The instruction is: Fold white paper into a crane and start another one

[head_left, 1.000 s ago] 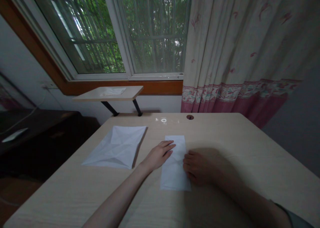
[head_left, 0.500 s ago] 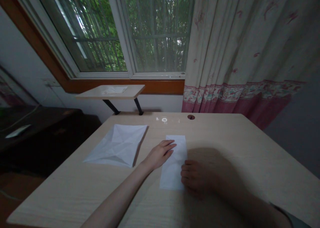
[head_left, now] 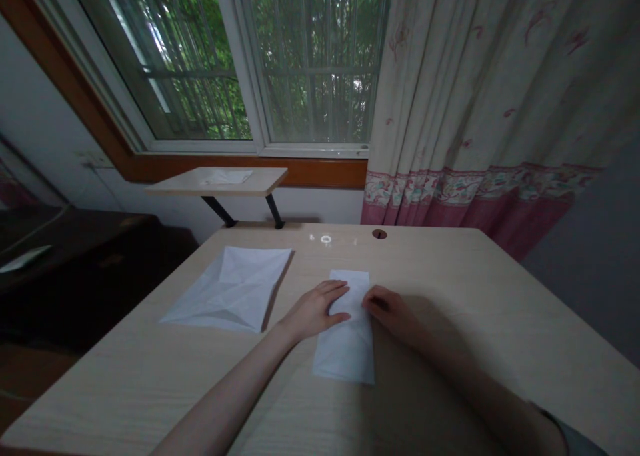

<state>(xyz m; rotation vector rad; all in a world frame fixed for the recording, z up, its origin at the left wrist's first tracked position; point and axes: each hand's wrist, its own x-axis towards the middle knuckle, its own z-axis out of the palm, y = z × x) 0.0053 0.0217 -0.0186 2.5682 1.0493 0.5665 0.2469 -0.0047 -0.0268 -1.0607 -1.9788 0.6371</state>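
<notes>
A white sheet of paper [head_left: 345, 356], folded into a long narrow strip, lies on the desk in front of me. My left hand [head_left: 317, 309] rests flat across its left side and upper middle, fingers stretched out and the thumb apart. At the strip's right edge, towards the far end, my right hand [head_left: 387, 309] has its fingers curled, the thumb and forefinger pinched on that edge. The fingertips' exact hold is hard to make out. Left of my left hand lies a wider creased white sheet [head_left: 235, 289], its right edge lifted off the desk.
The pale wooden desk [head_left: 500, 323] carries both sheets. A small raised shelf [head_left: 265, 179] on black legs stands at the back left with a crumpled white piece [head_left: 227, 177] on it. Behind are a window [head_left: 320, 63] and a patterned curtain [head_left: 450, 109]. A dark table [head_left: 100, 236] stands left.
My right hand has moved away from me along the strip's right edge, from the lower part to the upper part, and its fingers now pinch. My left thumb has spread from the fingers.
</notes>
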